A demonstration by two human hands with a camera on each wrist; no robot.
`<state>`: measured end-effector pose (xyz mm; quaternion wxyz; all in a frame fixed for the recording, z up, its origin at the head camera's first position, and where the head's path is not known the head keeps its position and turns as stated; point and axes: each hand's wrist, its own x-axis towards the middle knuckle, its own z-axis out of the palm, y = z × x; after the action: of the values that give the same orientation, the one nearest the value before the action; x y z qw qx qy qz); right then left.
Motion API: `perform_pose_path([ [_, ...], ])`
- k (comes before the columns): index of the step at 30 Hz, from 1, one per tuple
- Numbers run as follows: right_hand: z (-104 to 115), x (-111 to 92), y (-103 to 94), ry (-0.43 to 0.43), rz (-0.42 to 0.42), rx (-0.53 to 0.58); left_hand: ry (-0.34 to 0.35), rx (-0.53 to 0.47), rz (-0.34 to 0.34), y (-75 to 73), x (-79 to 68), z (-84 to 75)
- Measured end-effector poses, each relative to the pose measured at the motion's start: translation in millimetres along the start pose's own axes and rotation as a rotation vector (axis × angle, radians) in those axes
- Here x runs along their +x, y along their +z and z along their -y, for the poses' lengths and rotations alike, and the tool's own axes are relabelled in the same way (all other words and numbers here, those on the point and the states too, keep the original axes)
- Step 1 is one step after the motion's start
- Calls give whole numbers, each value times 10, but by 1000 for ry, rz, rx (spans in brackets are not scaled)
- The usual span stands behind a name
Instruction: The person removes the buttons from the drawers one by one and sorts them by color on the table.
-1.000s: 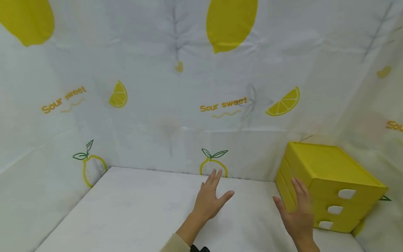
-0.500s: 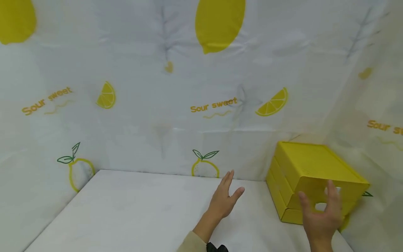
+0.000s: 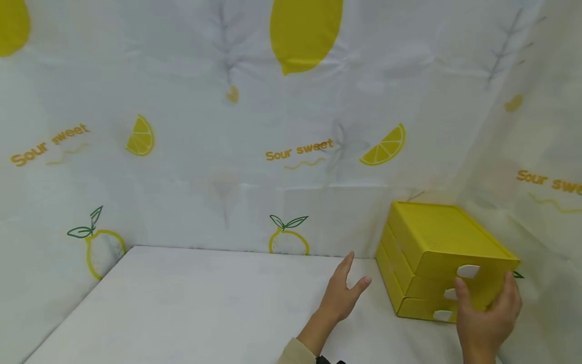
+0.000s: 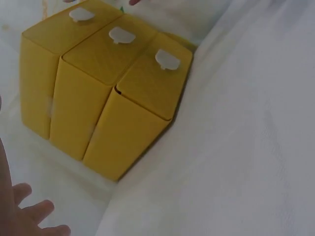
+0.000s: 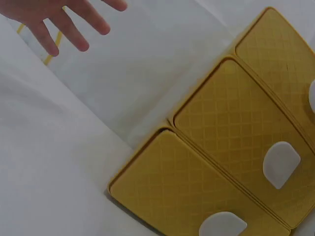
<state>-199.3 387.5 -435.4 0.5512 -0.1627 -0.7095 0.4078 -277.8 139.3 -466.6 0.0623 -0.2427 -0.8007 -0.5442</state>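
A yellow three-tier drawer box (image 3: 454, 230) with white tab handles (image 3: 468, 271) stands at the table's right rear corner. Its drawers look closed. My right hand (image 3: 487, 323) is up before its front, thumb and fingers spread apart; the thumb overlaps the middle handle in the head view. Whether it touches the box I cannot tell. To the left of the box, my left hand (image 3: 340, 297) hovers over the table with fingers extended, holding nothing. The right wrist view shows the left hand (image 5: 69, 19) beyond the box's front (image 5: 236, 132).
White table (image 3: 191, 303) extends left of the box. Behind it and at the sides hangs a white sheet (image 3: 195, 167) printed with lemons and words. The box stands close to the back and right sheets.
My right hand has moved right, from the box's left front corner across to its right front. The left hand has shifted right too. The view has turned slightly right.
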Motion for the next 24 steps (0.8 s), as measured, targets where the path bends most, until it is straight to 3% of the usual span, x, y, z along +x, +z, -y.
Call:
perform_pose_path([
  [9, -257, 72, -62, 198, 53, -76, -7, -40, 60, 269, 56, -38],
  [13, -357, 89, -90, 308, 140, -84, -7, -77, 99, 411, 88, -81],
  [18, -512, 94, -86, 367, 252, -52, -24, -98, 151, 566, 108, -157],
  [24, -565, 69, -68, 461, 301, -39, 3, -66, 201, 659, 105, -194],
])
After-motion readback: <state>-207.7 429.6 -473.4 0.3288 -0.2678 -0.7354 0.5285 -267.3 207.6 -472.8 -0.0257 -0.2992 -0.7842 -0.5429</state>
